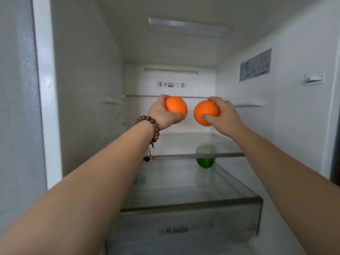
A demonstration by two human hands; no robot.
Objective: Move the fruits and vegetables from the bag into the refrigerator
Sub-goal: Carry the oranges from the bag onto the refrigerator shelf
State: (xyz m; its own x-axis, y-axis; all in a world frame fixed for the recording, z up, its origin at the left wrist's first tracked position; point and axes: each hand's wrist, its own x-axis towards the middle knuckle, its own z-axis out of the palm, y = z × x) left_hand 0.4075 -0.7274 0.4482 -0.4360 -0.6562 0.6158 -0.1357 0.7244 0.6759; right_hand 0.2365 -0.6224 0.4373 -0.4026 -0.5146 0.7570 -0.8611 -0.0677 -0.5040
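Two oranges, one gripped in our left hand (161,112), one in our right hand (223,112), are raised inside the refrigerator (294,126). We judge them bound for the shelf (184,157) at six o'clock.

Both bare forearms reach forward, level with each other. The left hand (161,113) curls its fingers (179,116) round an orange (176,106); just beside it, the right hand (225,115) grips a second orange (206,112), thumb pressed on its front.

Both arms reach into the open refrigerator (88,70). Left hand (161,115) grips one orange (176,106); right hand (223,115) grips another orange (206,112), held apart. Green pepper (205,161) sits on the lower glass shelf (174,183).
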